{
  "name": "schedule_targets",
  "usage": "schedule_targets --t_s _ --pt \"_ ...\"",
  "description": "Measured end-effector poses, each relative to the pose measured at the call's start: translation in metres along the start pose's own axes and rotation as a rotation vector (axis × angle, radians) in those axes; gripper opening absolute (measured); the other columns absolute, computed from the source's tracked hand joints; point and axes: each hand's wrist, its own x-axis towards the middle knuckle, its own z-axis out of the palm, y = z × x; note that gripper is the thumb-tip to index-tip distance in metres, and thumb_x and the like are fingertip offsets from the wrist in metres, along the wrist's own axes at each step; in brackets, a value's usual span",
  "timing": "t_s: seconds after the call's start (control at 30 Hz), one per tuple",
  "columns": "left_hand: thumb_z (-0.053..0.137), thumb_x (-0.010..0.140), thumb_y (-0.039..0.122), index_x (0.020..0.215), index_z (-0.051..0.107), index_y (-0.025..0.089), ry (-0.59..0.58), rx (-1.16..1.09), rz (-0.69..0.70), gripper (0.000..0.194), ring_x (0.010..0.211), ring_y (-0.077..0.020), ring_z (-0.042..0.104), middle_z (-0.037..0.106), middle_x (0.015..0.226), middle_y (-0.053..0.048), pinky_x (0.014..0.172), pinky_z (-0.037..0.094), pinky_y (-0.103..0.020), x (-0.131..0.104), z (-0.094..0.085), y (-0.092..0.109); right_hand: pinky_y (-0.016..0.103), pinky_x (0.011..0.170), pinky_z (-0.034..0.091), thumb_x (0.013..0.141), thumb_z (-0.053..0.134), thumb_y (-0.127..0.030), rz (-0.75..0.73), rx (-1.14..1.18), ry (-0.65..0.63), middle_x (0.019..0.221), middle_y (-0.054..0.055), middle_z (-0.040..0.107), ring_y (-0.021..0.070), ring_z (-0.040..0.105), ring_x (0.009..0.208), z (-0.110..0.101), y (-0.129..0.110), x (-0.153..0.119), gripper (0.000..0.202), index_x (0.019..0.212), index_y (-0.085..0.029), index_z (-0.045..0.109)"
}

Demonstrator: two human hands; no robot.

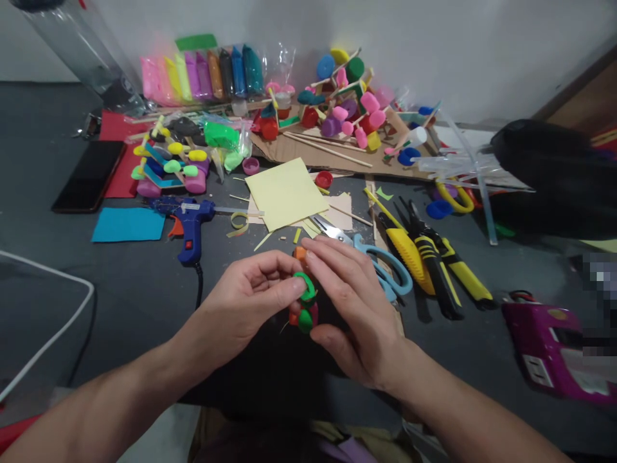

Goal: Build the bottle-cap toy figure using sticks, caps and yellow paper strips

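The left hand [241, 289] pinches a small green-and-orange piece [305, 287]; the right hand [359, 315], loosely open beside it, should steady it lightly.

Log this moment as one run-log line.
left hand: pinching green-and-orange piece | right hand: open, fingers near its orange end | glue gun: beyond left hand | scissors: beside right hand

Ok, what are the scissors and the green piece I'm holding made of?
Scissors: the blades look like metal, with a bright shine; the blue handles seem smooth plastic. Green piece: maybe clay or foam, as it looks matte and rounded.
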Motion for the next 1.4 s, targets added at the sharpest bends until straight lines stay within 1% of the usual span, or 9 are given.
schedule_targets --t_s 0.17,0.37,0.47,0.63,0.73,0.97,1.03,1.17,1.4 --pt "0.073 0.088 0.024 0.089 0.073 0.017 0.018 0.049 -0.002 0.007 0.068 -0.0101 0.061 0.067 0.076 0.001 0.067 0.05 -0.02 -0.0005 0.0013 0.0009 0.06 0.112 0.043 0.105 0.041 -0.043 0.013 0.01 0.003 0.147 0.022 0.053 0.0339 0.045 0.143 -0.0019 0.0007 -0.0005 0.051 0.145 -0.012 0.049" --pt "0.072 0.088 0.025 0.086 0.073 0.017 -0.002 0.134 -0.017 0.009 0.066 -0.0104 0.06 0.067 0.075 0.001 0.065 0.05 -0.021 -0.0015 0.002 0.003 0.057 0.113 0.043 0.106 0.039 -0.043 0.039 0.086 0.048 0.146 0.021 0.055 0.0318 0.049 0.14 -0.0018 0.0022 -0.0018 0.048 0.14 -0.013 0.056" --pt "0.072 0.088 0.027 0.085 0.074 0.016 -0.013 0.103 -0.033 0.011 0.064 -0.0112 0.062 0.067 0.072 0.0 0.063 0.051 -0.022 -0.0016 0.0017 0.0031 0.059 0.113 0.043 0.105 0.039 -0.043 0.042 0.095 0.04 0.146 0.02 0.055 0.0326 0.05 0.139 -0.0023 0.0028 -0.002 0.048 0.142 -0.016 0.056" --pt "0.071 0.088 0.025 0.087 0.074 0.016 -0.067 -0.001 -0.065 0.009 0.061 -0.0102 0.064 0.067 0.072 0.001 0.062 0.053 -0.021 -0.001 0.0005 0.0031 0.056 0.115 0.042 0.106 0.039 -0.041 0.039 0.108 0.043 0.146 0.021 0.055 0.031 0.049 0.14 -0.0015 0.0039 -0.0022 0.047 0.139 -0.013 0.057" --pt "0.07 0.087 0.021 0.086 0.073 0.016 -0.07 -0.023 -0.087 0.005 0.06 -0.0095 0.064 0.068 0.072 0.002 0.063 0.054 -0.021 -0.0011 0.0003 0.0037 0.056 0.115 0.042 0.106 0.039 -0.041 0.039 0.107 0.043 0.146 0.02 0.055 0.0303 0.05 0.139 -0.0013 0.0037 -0.002 0.047 0.139 -0.013 0.057" --pt "0.071 0.086 0.022 0.086 0.07 0.017 -0.062 -0.013 -0.099 0.005 0.061 -0.01 0.065 0.069 0.074 0.001 0.063 0.054 -0.022 0.0004 0.0016 0.0033 0.059 0.111 0.045 0.105 0.04 -0.045 0.028 0.073 0.038 0.144 0.019 0.058 0.0332 0.053 0.137 -0.002 0.0029 -0.0012 0.05 0.143 -0.017 0.055" --pt "0.069 0.086 0.019 0.084 0.07 0.017 -0.054 -0.006 -0.086 0.003 0.062 -0.0094 0.064 0.068 0.075 0.002 0.062 0.053 -0.021 0.0009 0.0021 0.0034 0.059 0.111 0.045 0.105 0.041 -0.045 0.014 0.058 0.035 0.144 0.02 0.058 0.0338 0.052 0.137 -0.002 0.0025 -0.0013 0.051 0.144 -0.016 0.054" --pt "0.066 0.086 0.014 0.082 0.071 0.017 -0.043 -0.01 -0.065 0.007 0.064 -0.0077 0.062 0.066 0.073 0.003 0.062 0.051 -0.017 0.0006 0.0029 0.0038 0.058 0.111 0.046 0.104 0.043 -0.044 -0.011 0.02 0.017 0.144 0.021 0.057 0.0339 0.05 0.14 -0.0015 0.0017 -0.0016 0.052 0.146 -0.013 0.051" --pt "0.066 0.086 0.014 0.078 0.07 0.018 -0.032 -0.02 -0.068 0.01 0.061 -0.0075 0.061 0.065 0.068 0.005 0.06 0.049 -0.017 0.0005 0.0033 0.0046 0.056 0.112 0.046 0.104 0.043 -0.039 -0.029 -0.013 0.017 0.141 0.023 0.059 0.0329 0.047 0.141 -0.0011 0.0003 -0.001 0.049 0.14 -0.007 0.055"
